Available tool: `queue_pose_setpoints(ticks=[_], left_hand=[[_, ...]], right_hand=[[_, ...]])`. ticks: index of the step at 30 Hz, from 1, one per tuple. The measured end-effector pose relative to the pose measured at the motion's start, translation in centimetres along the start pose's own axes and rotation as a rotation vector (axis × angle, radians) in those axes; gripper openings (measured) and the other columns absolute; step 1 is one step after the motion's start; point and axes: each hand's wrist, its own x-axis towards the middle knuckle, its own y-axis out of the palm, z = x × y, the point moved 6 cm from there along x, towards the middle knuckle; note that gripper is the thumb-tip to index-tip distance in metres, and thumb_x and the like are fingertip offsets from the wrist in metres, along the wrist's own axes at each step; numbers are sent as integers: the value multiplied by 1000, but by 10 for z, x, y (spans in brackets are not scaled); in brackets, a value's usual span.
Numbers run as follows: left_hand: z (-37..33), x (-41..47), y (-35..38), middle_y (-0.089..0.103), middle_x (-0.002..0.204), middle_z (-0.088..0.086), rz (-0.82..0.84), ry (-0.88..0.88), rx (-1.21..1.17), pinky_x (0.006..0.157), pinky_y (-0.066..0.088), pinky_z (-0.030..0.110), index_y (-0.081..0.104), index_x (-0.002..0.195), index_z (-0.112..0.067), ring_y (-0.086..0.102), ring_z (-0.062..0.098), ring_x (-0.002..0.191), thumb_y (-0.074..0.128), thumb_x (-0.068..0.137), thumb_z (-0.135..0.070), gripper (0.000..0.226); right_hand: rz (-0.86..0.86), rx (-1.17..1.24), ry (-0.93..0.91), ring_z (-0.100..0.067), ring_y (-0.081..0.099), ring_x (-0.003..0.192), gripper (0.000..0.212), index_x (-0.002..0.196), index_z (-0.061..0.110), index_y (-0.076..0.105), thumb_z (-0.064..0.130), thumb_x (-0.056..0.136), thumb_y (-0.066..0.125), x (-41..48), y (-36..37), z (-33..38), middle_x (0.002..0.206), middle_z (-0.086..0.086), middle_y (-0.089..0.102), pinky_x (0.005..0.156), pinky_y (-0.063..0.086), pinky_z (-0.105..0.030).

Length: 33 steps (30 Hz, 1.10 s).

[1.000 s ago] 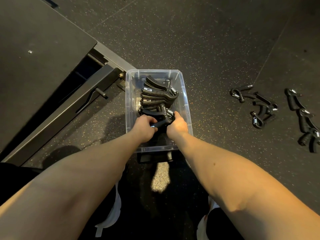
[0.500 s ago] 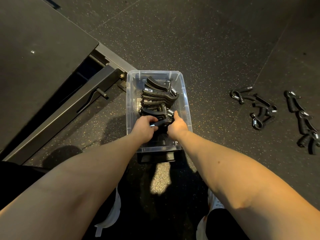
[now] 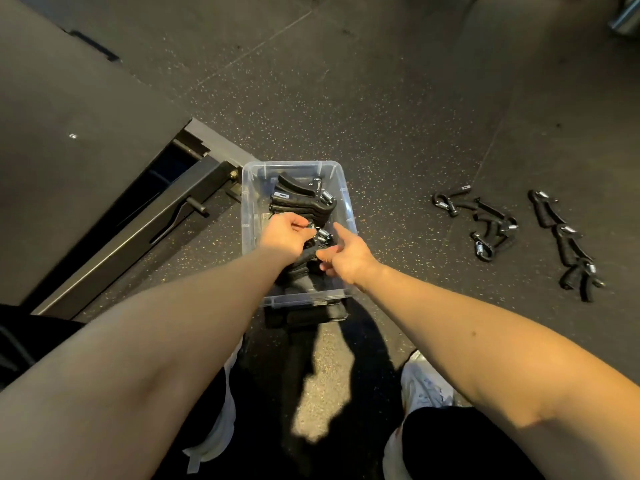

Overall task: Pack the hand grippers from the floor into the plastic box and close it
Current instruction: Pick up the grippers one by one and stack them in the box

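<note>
Head view: the only camera, looking down over both bare forearms at a dark speckled floor point(image 3: 398, 109).
Plastic box: clear box point(image 3: 246, 202) on the floor, lid off, straight ahead of the person.
Packed grippers: a stack of black hand grippers point(image 3: 301, 200) with silver springs fills the far half of the box.
Left hand: left hand point(image 3: 282, 235) is over the middle of the box, fingers curled round the spring end of a hand gripper point(image 3: 308, 256); how firmly it grips I cannot tell.
Right hand: right hand point(image 3: 346, 254) is just beside it over the box's right side, forefinger stretched out, the other fingers loosely bent and touching the handle of that same gripper.
Loose grippers: more grippers lie on the floor to the right, well apart from the box, one cluster point(image 3: 478, 220) nearer and one row point(image 3: 564, 244) farther right.
Dark lid: a dark flat piece point(image 3: 304, 317) lies just beside the box's near edge; likely the lid, not certain.
Bench frame: a black metal frame point(image 3: 138, 216) runs slantwise at left, close to the box's far left corner.
Feet: white shoes point(image 3: 422, 389) show below the arms.
</note>
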Motion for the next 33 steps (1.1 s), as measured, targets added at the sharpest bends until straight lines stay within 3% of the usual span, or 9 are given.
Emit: queue_pose_setpoints(ticks=[6,9,11,14,18,22,25,29,33], left_hand=[[-62,-11,37,58,69,-6,22,176,47,61,40,14,73,101,-4,48,2,59,76,87,-16,18],[-94,-16,78,60,71,-3,98,206,58,62,39,17,73,101,-5,49,4,60,75,88,-17,18],[-113,-18,109,59,69,-5,154,222,55,61,40,19,73,100,-8,50,8,62,75,88,-19,16],[-131,-18,162,61,75,-2,253,224,85,69,41,24,73,101,-10,50,9,63,74,90,-20,15],[-133,-7,243,58,73,-4,377,178,148,68,42,26,68,97,-15,52,14,66,74,89,-23,13],[-119,25,335,70,97,7,466,75,203,87,54,31,65,99,-18,65,22,83,77,86,-28,20],[-107,54,403,71,108,6,524,25,237,97,53,38,65,105,-20,67,25,100,77,86,-29,24],[-90,85,473,67,115,7,561,-30,252,102,50,41,61,118,-17,64,24,108,73,89,-26,33],[-79,97,520,68,117,11,626,-103,270,101,51,45,59,123,-16,66,29,110,72,89,-26,38]], right_hand=[[-30,-144,-116,-21,63,69,68,151,9,36,7,92,68,-45,-68,27,83,-9,67,64,59,-32],[-88,-216,-97,-26,65,73,66,150,6,40,13,91,70,-55,-122,23,87,-14,67,77,59,-46],[-102,-280,-30,-26,66,75,62,148,7,42,16,93,70,-55,-163,12,97,-16,66,71,59,-39],[-104,-326,62,-26,65,73,57,145,6,44,16,94,68,-55,-224,-14,105,-20,67,68,58,-36],[-188,-246,145,-20,60,60,44,136,3,48,10,96,65,-39,-300,-61,87,-10,63,51,51,-27],[-377,-97,213,-21,51,59,34,125,-8,53,2,94,63,7,-370,-125,90,-17,56,52,46,-30],[-513,-17,283,-25,61,65,18,110,6,61,8,93,67,53,-411,-169,87,-15,62,52,53,-28],[-685,-122,317,-30,69,101,23,108,14,68,22,87,73,107,-458,-215,102,-11,71,92,56,-39],[-689,-567,182,-31,50,126,38,130,12,63,11,92,61,130,-479,-199,134,-11,56,107,40,-33]])
